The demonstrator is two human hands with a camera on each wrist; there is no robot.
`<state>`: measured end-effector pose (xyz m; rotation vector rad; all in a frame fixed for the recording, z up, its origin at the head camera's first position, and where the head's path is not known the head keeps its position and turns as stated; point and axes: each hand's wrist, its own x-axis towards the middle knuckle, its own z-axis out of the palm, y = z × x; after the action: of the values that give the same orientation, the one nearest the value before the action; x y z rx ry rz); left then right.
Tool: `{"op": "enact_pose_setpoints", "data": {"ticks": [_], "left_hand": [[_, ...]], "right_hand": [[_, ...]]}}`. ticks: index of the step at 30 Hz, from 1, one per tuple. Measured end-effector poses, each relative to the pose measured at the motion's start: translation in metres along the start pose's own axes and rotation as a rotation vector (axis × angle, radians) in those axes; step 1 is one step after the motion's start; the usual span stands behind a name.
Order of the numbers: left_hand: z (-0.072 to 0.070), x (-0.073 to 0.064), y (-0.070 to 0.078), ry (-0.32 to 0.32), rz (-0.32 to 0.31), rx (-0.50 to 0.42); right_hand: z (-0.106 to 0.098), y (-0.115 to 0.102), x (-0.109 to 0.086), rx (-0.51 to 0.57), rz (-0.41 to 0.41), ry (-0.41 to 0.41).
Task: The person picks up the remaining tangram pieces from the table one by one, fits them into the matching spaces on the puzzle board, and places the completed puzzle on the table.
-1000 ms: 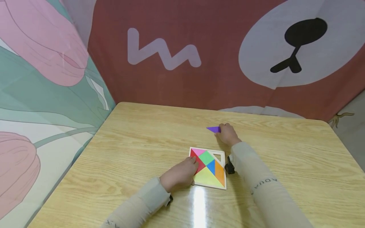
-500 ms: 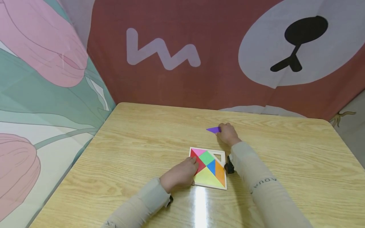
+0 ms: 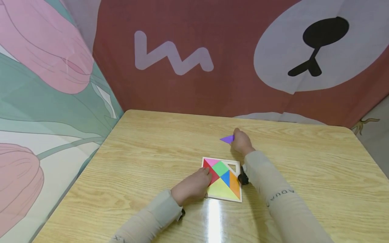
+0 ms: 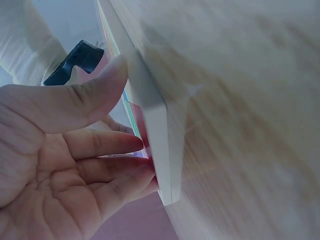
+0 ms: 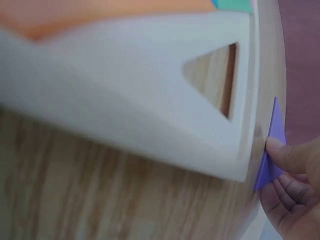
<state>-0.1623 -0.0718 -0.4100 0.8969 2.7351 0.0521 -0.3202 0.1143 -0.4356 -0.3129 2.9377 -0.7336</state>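
Near the table's far side, my right hand (image 3: pixel 242 142) pinches a purple triangle tangram piece (image 3: pixel 226 139) between thumb and fingers, one pointed corner jutting left. The right wrist view shows the piece tilted up on edge, just past the board. My left hand (image 3: pixel 194 184) lies on the left side of a pale tangram board (image 3: pixel 225 199); its fingertips touch the red triangle (image 3: pixel 215 174) and its thumb sits against the board's edge. Pink, green, blue, orange and yellow pieces fill much of the board. Its far right corner is a bare recess (image 3: pixel 238 166) with a triangular cut-out.
The wood-grain table (image 3: pixel 146 152) runs back to a reddish-brown cloth (image 3: pixel 182 94) with a cartoon face. A flower-print cloth (image 3: pixel 60 111) hangs along the left side. A streak of light reflects off the table in front of the board.
My right hand has turned slightly, its upper fingers shifting farther away, and the purple triangle has tilted a little in its grip. The left hand and board have stayed in place.
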Motion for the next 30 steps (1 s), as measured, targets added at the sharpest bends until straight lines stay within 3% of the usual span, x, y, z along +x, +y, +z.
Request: {"op": "enact_pose_setpoints", "data": {"ticks": [4,9,15,26,30], "left_hand": [[0.000,-0.001,0.000,-0.012,-0.012,-0.022],[0.000,-0.002,-0.001,-0.017,-0.021,-0.027],[-0.001,-0.003,-0.002,-0.015,-0.011,-0.012],[-0.002,-0.001,0.002,-0.023,-0.011,-0.023],[-0.001,-0.001,0.000,-0.015,-0.001,0.007]], "right_hand": [[0.002,0.000,-0.002,-0.012,-0.005,0.014],[0.004,0.001,-0.004,-0.027,-0.069,0.068],[0.005,0.007,-0.007,0.059,-0.106,0.105],[-0.005,0.015,-0.017,0.274,-0.037,0.084],[-0.004,0.015,-0.021,0.297,-0.061,0.107]]}}
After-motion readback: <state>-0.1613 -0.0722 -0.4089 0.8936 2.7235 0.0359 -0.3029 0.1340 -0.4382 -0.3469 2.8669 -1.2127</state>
